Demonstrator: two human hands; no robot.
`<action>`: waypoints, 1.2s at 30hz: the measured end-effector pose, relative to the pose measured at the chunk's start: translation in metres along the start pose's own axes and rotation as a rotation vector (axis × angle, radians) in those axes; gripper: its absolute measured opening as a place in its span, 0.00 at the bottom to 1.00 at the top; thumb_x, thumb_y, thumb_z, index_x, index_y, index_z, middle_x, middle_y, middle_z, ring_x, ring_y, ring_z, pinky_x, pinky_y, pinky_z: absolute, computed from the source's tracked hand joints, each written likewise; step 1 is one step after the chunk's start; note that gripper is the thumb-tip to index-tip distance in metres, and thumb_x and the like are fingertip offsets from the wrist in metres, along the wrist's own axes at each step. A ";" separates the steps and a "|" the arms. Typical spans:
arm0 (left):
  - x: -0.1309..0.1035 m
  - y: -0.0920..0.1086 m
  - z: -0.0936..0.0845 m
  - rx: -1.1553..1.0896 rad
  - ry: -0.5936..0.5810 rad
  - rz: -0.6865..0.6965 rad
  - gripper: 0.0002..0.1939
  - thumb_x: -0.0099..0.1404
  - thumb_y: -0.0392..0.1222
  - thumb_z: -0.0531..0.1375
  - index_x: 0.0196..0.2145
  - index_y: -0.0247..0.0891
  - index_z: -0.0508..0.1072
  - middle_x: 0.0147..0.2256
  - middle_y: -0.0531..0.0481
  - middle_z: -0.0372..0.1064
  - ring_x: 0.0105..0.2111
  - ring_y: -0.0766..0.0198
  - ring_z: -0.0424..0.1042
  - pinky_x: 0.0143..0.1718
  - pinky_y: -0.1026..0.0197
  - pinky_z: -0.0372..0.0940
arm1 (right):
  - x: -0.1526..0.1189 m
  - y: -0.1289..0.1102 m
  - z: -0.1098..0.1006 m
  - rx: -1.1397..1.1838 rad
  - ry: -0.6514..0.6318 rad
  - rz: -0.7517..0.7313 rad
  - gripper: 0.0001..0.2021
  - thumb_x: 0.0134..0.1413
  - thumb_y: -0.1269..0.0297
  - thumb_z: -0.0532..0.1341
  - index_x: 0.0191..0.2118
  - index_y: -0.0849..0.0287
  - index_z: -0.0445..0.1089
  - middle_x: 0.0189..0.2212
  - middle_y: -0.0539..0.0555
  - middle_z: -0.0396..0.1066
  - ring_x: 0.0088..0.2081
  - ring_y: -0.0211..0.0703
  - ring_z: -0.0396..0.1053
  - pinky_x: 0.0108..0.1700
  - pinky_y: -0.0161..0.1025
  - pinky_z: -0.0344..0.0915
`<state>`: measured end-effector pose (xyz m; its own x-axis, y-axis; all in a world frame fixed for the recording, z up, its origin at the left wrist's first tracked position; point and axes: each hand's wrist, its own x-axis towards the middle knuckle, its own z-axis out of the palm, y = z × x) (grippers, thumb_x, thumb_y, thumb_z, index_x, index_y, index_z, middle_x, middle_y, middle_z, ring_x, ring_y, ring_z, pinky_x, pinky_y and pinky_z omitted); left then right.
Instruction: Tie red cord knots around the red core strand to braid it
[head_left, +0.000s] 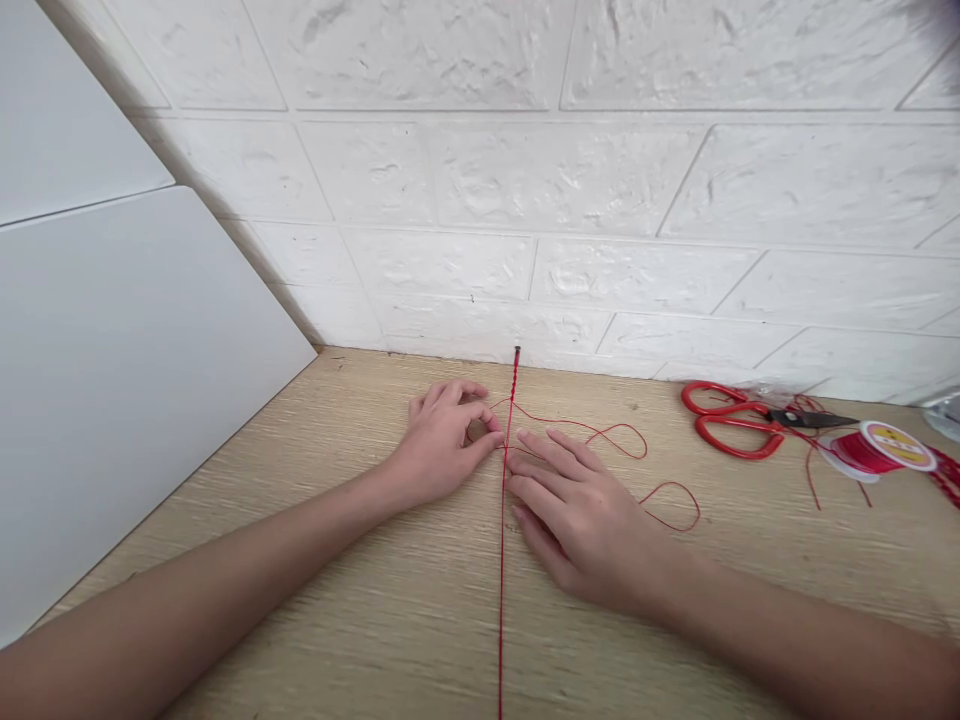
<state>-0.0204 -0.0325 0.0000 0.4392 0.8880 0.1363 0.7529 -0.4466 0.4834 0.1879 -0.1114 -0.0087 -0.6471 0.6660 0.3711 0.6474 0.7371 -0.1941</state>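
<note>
A red cord point(502, 580) runs straight from the near edge of the view up to a nail point(517, 350) by the wall. Its upper stretch, just below the nail, is a thicker knotted braid point(514, 378). Left of the cord, my left hand point(448, 440) pinches a thin red thread between thumb and index finger. My right hand point(574, 510) lies over the table on the cord's right side, fingers extended and slightly apart, fingertips close to the cord. From the braid's lower end a loose thread loop point(619, 428) spreads right, and another loop point(679, 507) shows beyond my right hand.
Red-handled scissors point(739, 420) lie at the right, beside a spool of red thread point(874, 450) and loose thread ends. Clear plastic wrapping point(943, 412) sits at the right edge. A white brick-pattern wall point(480, 180) closes the back; a white panel point(135, 380) stands left.
</note>
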 end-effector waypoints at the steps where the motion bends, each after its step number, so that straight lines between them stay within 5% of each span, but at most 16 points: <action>1: 0.000 0.000 0.000 0.004 -0.004 0.008 0.09 0.68 0.49 0.59 0.34 0.45 0.75 0.55 0.51 0.66 0.58 0.51 0.60 0.59 0.40 0.52 | 0.000 0.000 0.000 0.002 -0.002 -0.001 0.13 0.65 0.68 0.55 0.51 0.63 0.71 0.52 0.59 0.74 0.66 0.55 0.57 0.69 0.55 0.51; 8: -0.001 0.001 -0.002 -0.005 0.004 0.034 0.08 0.68 0.49 0.59 0.43 0.50 0.76 0.54 0.51 0.66 0.57 0.52 0.61 0.59 0.41 0.51 | 0.001 0.000 -0.002 0.017 -0.014 0.002 0.13 0.65 0.69 0.55 0.51 0.63 0.71 0.52 0.59 0.74 0.67 0.54 0.56 0.69 0.55 0.50; 23: -0.003 0.000 -0.001 -0.003 -0.064 0.059 0.09 0.70 0.46 0.56 0.35 0.41 0.73 0.58 0.48 0.64 0.59 0.50 0.59 0.58 0.40 0.53 | 0.002 0.000 -0.005 0.059 -0.078 0.019 0.13 0.67 0.68 0.52 0.51 0.61 0.70 0.54 0.57 0.72 0.68 0.53 0.53 0.71 0.56 0.45; 36: 0.003 -0.002 -0.004 -0.402 0.150 -0.089 0.10 0.71 0.47 0.54 0.37 0.39 0.68 0.46 0.46 0.71 0.47 0.56 0.68 0.51 0.50 0.62 | 0.002 0.001 -0.002 0.049 -0.042 0.014 0.13 0.66 0.68 0.52 0.52 0.62 0.69 0.52 0.58 0.75 0.66 0.54 0.56 0.70 0.59 0.46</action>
<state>-0.0227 -0.0284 0.0030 0.2829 0.9404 0.1888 0.5212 -0.3160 0.7928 0.1882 -0.1099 -0.0066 -0.6552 0.6796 0.3301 0.6365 0.7319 -0.2434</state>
